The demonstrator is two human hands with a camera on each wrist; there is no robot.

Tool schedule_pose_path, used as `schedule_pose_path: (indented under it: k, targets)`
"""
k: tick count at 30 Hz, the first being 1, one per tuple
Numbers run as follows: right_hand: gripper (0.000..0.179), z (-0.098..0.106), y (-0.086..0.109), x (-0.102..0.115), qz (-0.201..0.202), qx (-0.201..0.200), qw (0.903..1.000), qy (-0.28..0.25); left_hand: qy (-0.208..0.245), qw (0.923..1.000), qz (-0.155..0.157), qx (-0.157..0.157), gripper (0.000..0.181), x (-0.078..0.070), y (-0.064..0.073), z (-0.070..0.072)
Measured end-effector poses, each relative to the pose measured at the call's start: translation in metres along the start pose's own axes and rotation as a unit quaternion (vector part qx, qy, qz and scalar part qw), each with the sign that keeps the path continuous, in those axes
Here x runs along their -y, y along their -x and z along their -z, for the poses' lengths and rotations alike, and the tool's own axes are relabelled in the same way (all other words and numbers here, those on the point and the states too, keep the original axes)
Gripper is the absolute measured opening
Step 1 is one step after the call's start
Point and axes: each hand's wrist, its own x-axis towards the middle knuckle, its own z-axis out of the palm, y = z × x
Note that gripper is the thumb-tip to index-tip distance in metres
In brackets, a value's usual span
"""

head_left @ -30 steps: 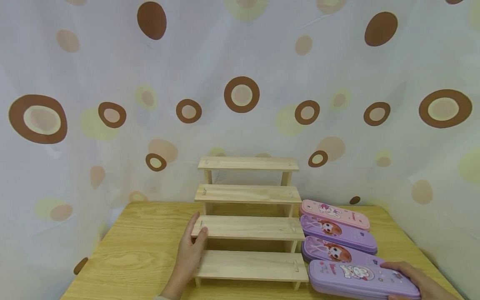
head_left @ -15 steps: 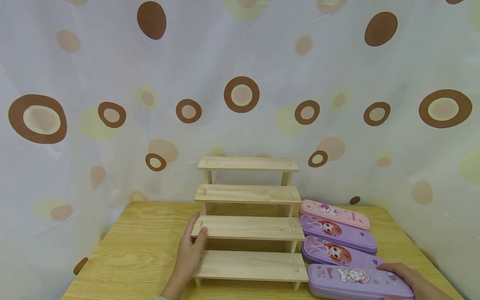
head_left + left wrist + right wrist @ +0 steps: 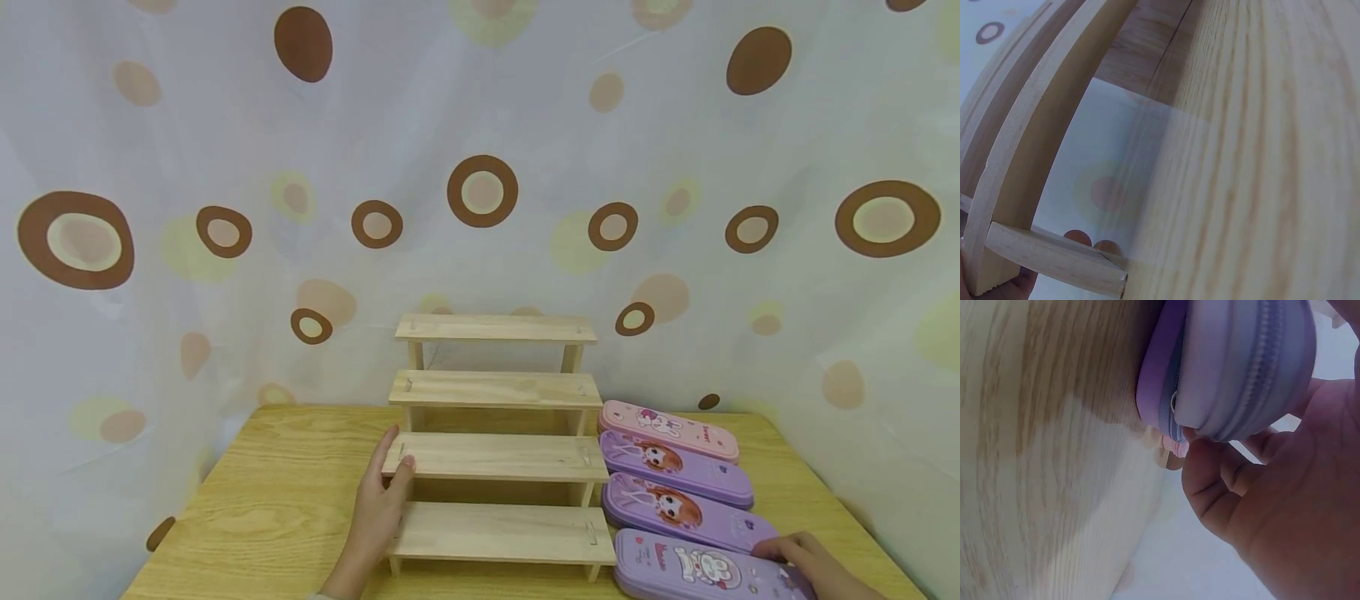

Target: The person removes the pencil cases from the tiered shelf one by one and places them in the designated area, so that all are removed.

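A stepped rack of pale wood [image 3: 495, 455] stands in the middle of the table. My left hand [image 3: 381, 500] holds the left end of its second step from the front, thumb on top; in the left wrist view, fingers [image 3: 1015, 289] show at the lower left below a wooden bar. Right of the rack, my right hand [image 3: 810, 562] grips the right end of a lavender pencil case [image 3: 693, 567] with a bunny print. In the right wrist view, fingertips press the zipped end of this case [image 3: 1241, 369]. Its front edge is cut off in the head view.
Behind the lavender case lie two purple pencil cases, a nearer one [image 3: 675, 506] and a farther one [image 3: 667, 467], each with a doll print, then a pink case [image 3: 667, 429]. The wood-grain table [image 3: 277, 492] ends at a dotted curtain [image 3: 480, 275].
My right hand has moved left and down with the lavender case, uncovering more of the purple case behind it. The left hand stays on the rack.
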Motion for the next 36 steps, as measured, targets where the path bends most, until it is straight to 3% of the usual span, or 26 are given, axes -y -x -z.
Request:
schedule_pose_path:
  k: [3,7,9,14,24,31,33,36]
  targets:
    - [0.062,-0.001,0.0,0.003,-0.006,0.001,0.9998,0.021,0.003,1.0,0.009,0.002,0.057,0.0,0.0,0.0]
    - [0.053,-0.002,0.002,0.002,0.044,-0.031,0.9968,0.059,0.007,0.9998,0.015,0.006,0.057,-0.012,0.004,0.0]
    - [0.05,-0.002,0.002,0.002,0.068,-0.037,0.9954,0.055,0.007,0.9998,0.018,0.008,0.057,-0.022,0.008,0.001]
    - [0.047,0.002,-0.001,0.002,0.051,-0.002,0.9986,0.013,0.006,0.9999,0.007,0.011,0.058,-0.035,0.015,0.002]
    - [0.051,0.005,0.001,0.005,0.018,0.015,0.9995,-0.02,0.004,1.0,0.005,0.003,0.058,0.0,0.0,0.0]
    - [0.05,0.007,0.006,0.019,0.013,-0.004,0.9961,-0.087,0.005,0.9998,0.016,0.005,0.056,-0.031,0.012,0.001]
    - [0.049,0.01,0.005,0.027,-0.004,0.006,0.993,-0.118,0.005,0.9998,0.015,0.008,0.057,-0.031,0.012,0.001]
    - [0.048,0.012,0.002,0.036,-0.003,-0.004,0.9917,-0.129,0.003,0.9999,0.015,0.006,0.057,-0.019,0.006,0.001]
